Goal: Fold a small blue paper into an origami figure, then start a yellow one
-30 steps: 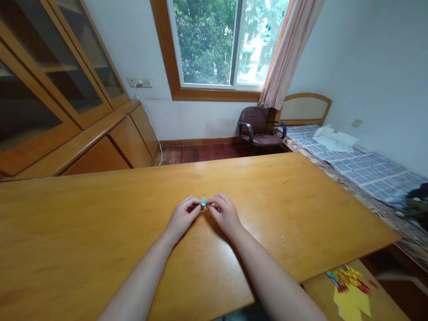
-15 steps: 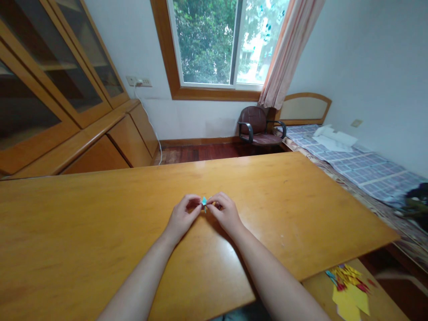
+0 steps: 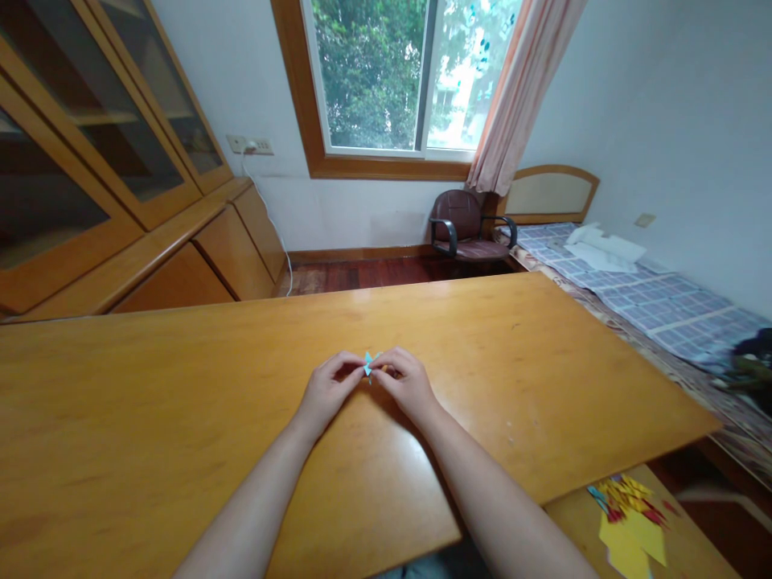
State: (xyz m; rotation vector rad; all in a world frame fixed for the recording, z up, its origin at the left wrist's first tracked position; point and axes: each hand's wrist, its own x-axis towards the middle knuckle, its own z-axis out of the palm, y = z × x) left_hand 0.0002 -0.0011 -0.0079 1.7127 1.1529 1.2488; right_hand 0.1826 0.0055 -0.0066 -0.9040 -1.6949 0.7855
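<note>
One wooden table (image 3: 181, 394) fills the foreground. Clockwise positions run from its middle: one bed (image 3: 669, 314) toward two o'clock, one two-paned window (image 3: 367, 80) at twelve, one armchair (image 3: 461, 221) near one. The left hand (image 3: 329, 386) and right hand (image 3: 405, 382) nearly meet, fingertips of both pinching one small light-blue piece (image 3: 367, 369) at the middle. Toward four, on a lower surface (image 3: 572, 515), lie yellow paper (image 3: 627, 545) and a pile of colored pieces (image 3: 630, 496), too jumbled to count.
</note>
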